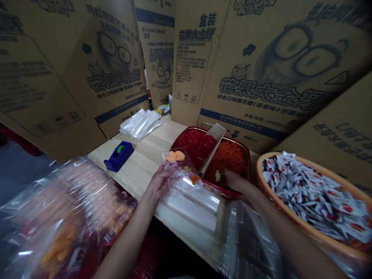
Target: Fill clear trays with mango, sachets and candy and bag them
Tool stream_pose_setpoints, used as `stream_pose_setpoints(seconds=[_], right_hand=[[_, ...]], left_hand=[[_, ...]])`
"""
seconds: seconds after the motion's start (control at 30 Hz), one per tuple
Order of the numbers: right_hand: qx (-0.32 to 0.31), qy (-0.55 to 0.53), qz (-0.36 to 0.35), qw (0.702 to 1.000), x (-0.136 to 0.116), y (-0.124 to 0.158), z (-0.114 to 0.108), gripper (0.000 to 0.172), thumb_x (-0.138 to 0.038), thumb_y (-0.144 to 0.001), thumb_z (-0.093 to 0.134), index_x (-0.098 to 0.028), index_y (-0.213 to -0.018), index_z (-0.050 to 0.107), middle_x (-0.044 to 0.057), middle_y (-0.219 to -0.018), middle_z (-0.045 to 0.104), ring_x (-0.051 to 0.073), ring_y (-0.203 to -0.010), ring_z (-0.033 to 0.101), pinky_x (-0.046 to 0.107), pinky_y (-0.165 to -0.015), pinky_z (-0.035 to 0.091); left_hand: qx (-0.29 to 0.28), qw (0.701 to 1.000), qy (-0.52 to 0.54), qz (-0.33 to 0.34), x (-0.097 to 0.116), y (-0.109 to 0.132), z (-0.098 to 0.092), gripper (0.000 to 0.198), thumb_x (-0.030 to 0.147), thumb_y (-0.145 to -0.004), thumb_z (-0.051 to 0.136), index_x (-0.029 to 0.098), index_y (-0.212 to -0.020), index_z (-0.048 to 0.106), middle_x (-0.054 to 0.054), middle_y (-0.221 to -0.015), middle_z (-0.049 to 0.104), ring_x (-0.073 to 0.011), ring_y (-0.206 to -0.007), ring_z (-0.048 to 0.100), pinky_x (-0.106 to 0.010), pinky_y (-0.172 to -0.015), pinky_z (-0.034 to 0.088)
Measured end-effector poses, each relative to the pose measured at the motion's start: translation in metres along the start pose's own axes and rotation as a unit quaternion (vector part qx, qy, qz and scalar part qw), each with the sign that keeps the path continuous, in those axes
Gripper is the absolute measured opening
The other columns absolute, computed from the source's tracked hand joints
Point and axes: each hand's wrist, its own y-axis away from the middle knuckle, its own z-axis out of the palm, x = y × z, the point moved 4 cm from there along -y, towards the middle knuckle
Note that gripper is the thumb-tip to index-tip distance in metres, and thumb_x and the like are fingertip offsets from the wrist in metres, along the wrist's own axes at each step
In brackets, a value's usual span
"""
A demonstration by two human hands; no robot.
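While the left hand [159,180] pinches a clear plastic bag [186,176] of pale orange pieces [175,155], held against the near corner of a red rectangular tray [249,162], the right hand [232,181] reaches into diced orange-red fruit [226,157], its grip hidden, beside a tan cardboard scoop [213,149].

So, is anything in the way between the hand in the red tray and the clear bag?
Yes: the flat tan strip leaning in the red tray sits between the right hand and the clear bag, its low end close to the bag. The left hand holds that bag.
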Motion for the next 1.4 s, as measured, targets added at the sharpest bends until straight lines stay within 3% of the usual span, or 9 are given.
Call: stream_pose_setpoints(seconds=[0.2,0.3,0.37,0.47,0.6,0.87,1.03,1.23,1.4], right_hand=[[0.081,-0.074,0.012,0.994,-0.010,0.014,-0.027,0.016,-0.012,-0.070,0.049,-0.012,-0.077,0.063,0.002,-0.065,0.062,0.011,-0.055,0.054,0.019,-0.052,0.039],[0.108,-0.225,-0.067,0.966,-0.052,0.036,-0.039,0.015,-0.024,-0.071,0.054,-0.015,-0.081,0.062,0.002,-0.070,0.063,0.011,-0.056,0.054,0.020,-0.053,0.041],[0.057,-0.284,-0.149,0.946,-0.092,0.050,-0.036,0.017,-0.029,-0.070,0.058,-0.017,-0.080,0.063,0.001,-0.072,0.064,0.011,-0.060,0.054,0.021,-0.056,0.041],[0.036,-0.289,-0.225,0.930,-0.142,0.061,-0.023,0.013,-0.027,-0.068,0.061,-0.016,-0.073,0.064,0.001,-0.073,0.063,0.012,-0.065,0.054,0.021,-0.061,0.041],[0.047,-0.236,-0.267,0.933,-0.174,0.054,0.000,0.006,-0.017,-0.069,0.059,-0.015,-0.067,0.064,0.000,-0.069,0.061,0.012,-0.066,0.052,0.022,-0.063,0.039],[0.097,-0.251,-0.265,0.926,-0.163,0.046,-0.009,0.010,-0.022,-0.071,0.058,-0.016,-0.074,0.066,0.002,-0.076,0.063,0.014,-0.071,0.056,0.024,-0.067,0.041],[0.122,-0.113,-0.190,0.968,-0.132,0.052,-0.035,0.012,-0.019,-0.074,0.056,-0.016,-0.072,0.066,0.003,-0.074,0.062,0.013,-0.068,0.055,0.021,-0.063,0.039],[0.077,0.041,-0.184,0.979,-0.119,0.050,-0.018,0.015,-0.012,-0.076,0.054,-0.016,-0.081,0.067,0.006,-0.085,0.061,0.014,-0.077,0.056,0.021,-0.067,0.037],[0.135,0.032,-0.165,0.977,-0.120,0.052,-0.024,0.011,-0.013,-0.077,0.054,-0.014,-0.076,0.064,0.006,-0.083,0.059,0.013,-0.074,0.055,0.022,-0.067,0.037]], left_hand=[[0.007,1.000,0.009,-0.006,0.000,0.000,0.001,0.046,-0.005,-0.064,0.055,0.019,-0.103,0.049,-0.005,-0.102,0.063,-0.0189,-0.084,0.063,-0.044,-0.081,0.050],[0.004,1.000,0.015,-0.004,-0.001,0.000,0.002,0.047,-0.005,-0.064,0.055,0.019,-0.103,0.047,-0.005,-0.100,0.063,-0.0186,-0.084,0.063,-0.045,-0.081,0.050],[0.003,1.000,0.014,-0.003,-0.001,0.000,0.001,0.048,-0.005,-0.064,0.056,0.020,-0.104,0.047,-0.005,-0.100,0.063,-0.0176,-0.081,0.063,-0.044,-0.080,0.050],[0.001,1.000,0.002,0.002,-0.002,0.000,0.001,0.048,-0.004,-0.064,0.056,0.019,-0.105,0.048,-0.004,-0.098,0.063,-0.0159,-0.077,0.063,-0.036,-0.074,0.052],[0.004,1.000,-0.002,0.014,-0.001,0.001,0.003,0.044,-0.003,-0.061,0.057,0.017,-0.100,0.050,-0.004,-0.089,0.064,-0.0140,-0.069,0.062,-0.025,-0.060,0.051],[0.010,1.000,0.018,0.013,-0.001,-0.001,0.001,0.045,-0.004,-0.059,0.058,0.017,-0.098,0.051,-0.003,-0.085,0.066,-0.0142,-0.070,0.062,-0.028,-0.066,0.051],[0.015,0.999,0.032,0.007,-0.001,0.000,-0.002,0.045,-0.005,-0.061,0.056,0.018,-0.099,0.051,-0.004,-0.094,0.065,-0.0158,-0.078,0.063,-0.037,-0.075,0.052],[0.009,1.000,0.024,0.006,0.000,0.000,-0.002,0.046,-0.005,-0.061,0.056,0.018,-0.101,0.052,-0.004,-0.097,0.064,-0.0165,-0.080,0.063,-0.039,-0.078,0.052],[0.011,0.999,0.038,0.004,0.000,0.000,-0.003,0.046,-0.005,-0.061,0.057,0.019,-0.101,0.050,-0.004,-0.098,0.064,-0.0178,-0.084,0.063,-0.041,-0.081,0.050]])
